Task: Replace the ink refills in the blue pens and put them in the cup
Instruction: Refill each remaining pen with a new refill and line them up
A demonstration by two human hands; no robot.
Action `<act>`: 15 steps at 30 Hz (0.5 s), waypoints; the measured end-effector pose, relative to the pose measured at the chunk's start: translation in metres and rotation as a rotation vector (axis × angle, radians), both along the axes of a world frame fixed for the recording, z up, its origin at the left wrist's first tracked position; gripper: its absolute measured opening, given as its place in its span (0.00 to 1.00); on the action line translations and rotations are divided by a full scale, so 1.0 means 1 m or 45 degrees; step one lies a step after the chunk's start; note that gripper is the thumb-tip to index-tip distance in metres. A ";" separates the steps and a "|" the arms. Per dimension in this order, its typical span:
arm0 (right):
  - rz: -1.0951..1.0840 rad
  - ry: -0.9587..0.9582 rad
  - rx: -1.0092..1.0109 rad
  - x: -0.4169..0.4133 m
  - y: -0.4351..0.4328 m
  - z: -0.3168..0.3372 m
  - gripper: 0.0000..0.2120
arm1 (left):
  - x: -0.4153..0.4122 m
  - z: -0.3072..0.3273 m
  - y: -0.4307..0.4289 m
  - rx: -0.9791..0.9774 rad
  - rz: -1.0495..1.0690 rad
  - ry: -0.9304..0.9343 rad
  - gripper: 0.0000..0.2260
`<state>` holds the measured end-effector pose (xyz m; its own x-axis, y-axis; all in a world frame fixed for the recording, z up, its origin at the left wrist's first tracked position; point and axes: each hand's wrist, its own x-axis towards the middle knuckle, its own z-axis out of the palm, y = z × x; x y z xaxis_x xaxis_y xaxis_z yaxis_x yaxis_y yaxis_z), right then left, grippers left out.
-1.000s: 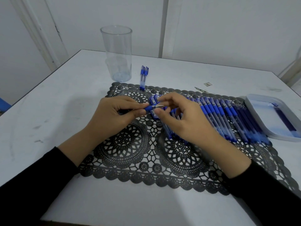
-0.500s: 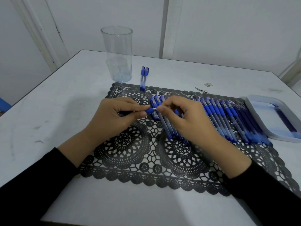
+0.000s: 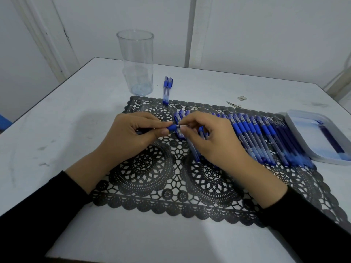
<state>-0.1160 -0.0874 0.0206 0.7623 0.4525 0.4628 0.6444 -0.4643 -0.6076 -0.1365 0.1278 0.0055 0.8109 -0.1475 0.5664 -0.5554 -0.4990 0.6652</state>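
Centrally, left hand point(image 3: 131, 135) and right hand point(image 3: 207, 141) pinching pen point(image 3: 171, 128), cup point(image 3: 135, 61) well apart

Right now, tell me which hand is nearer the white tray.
Right. The right hand works mid-mat, with only the row of pens between it and the white tray; the left hand is farther, toward the cup side.

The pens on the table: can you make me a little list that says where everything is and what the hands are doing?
held pen: blue pen, tip end pointing right
left hand: grips the pen body
right hand: pinches the pen's metal tip
cup: clear, upright, no pens inside
two pens: lying beside the cup
pen row: lined up on the black lace mat
tray: at the right, dark refills inside
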 end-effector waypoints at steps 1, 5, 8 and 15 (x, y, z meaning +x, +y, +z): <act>-0.018 0.012 -0.012 0.000 0.001 0.000 0.06 | 0.000 0.000 0.000 0.003 -0.001 -0.002 0.14; -0.004 0.095 0.091 -0.002 0.001 0.000 0.07 | 0.000 0.000 0.000 0.005 0.006 0.008 0.14; 0.014 0.102 0.113 0.000 0.001 0.000 0.04 | 0.000 0.001 0.001 -0.010 0.008 0.006 0.14; 0.017 0.182 0.196 0.002 0.000 -0.001 0.04 | 0.000 0.000 0.002 -0.013 0.013 0.019 0.15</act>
